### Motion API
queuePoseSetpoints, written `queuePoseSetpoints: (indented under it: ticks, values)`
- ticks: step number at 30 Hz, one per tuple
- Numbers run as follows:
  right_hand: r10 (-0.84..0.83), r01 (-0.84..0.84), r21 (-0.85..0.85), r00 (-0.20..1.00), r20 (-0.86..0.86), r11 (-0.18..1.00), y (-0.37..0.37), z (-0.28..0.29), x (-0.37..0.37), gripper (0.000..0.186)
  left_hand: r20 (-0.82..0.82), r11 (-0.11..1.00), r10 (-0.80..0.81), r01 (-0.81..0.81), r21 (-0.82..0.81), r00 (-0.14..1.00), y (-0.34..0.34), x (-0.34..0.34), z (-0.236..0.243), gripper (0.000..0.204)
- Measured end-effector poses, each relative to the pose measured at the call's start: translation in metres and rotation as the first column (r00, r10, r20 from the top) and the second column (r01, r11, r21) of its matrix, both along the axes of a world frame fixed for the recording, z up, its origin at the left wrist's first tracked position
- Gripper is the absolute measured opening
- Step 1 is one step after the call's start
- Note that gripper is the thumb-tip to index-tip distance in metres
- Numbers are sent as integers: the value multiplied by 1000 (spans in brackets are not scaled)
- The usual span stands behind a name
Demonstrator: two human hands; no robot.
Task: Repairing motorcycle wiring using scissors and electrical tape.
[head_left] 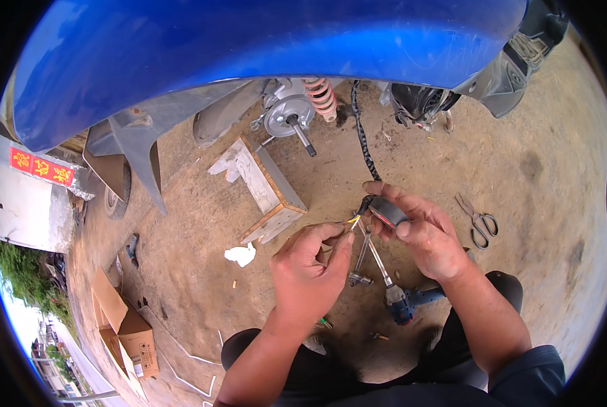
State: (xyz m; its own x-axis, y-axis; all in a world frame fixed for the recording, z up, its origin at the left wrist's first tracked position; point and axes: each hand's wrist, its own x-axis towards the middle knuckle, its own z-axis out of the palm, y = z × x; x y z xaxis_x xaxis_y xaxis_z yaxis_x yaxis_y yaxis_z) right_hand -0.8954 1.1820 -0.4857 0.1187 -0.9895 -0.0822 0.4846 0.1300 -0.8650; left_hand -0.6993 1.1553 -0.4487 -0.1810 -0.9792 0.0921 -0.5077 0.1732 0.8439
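My left hand [308, 268] is closed, pinching thin yellow and white wires [354, 221] between thumb and fingertips. These wires come out of the end of a black-wrapped cable [363, 132] that hangs down from under a blue vehicle body [276, 44]. In my right hand [431, 234] is a roll of black electrical tape [389, 211], its fingers and thumb around the rim. The roll is right beside the cable end. Whether a strip of tape runs from the roll to the cable, I cannot make out.
Below my hands lies a blue power tool [403, 308] with a long shaft, next to a metal wrench [361, 261]. Scissors [478, 221] lie at the right. Left of the cable are a wooden stool [266, 186], an axle hub [290, 117] and a red spring [321, 100]. A cardboard box [137, 342] stands lower left.
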Motion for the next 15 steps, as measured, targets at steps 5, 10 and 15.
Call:
queuePoseSetpoints:
  ticks: [5, 10, 15]
  values:
    - [12, -12, 26, 1000, -2, 1000, 3, 0, 6, 71, 299, 796, -86, 246, -553, 950, -5, 1, -15, 16]
    - [5, -5, 11, 996, 85, 1000, 7, -5, 8, 68, 287, 912, -76, 183, -368, 955, -4, 4, -17, 16]
    - [46, -47, -50, 999, -20, 998, 9, -6, 6, 71, 179, 989, -137, 143, -24, 974, -7, 7, -21, 14]
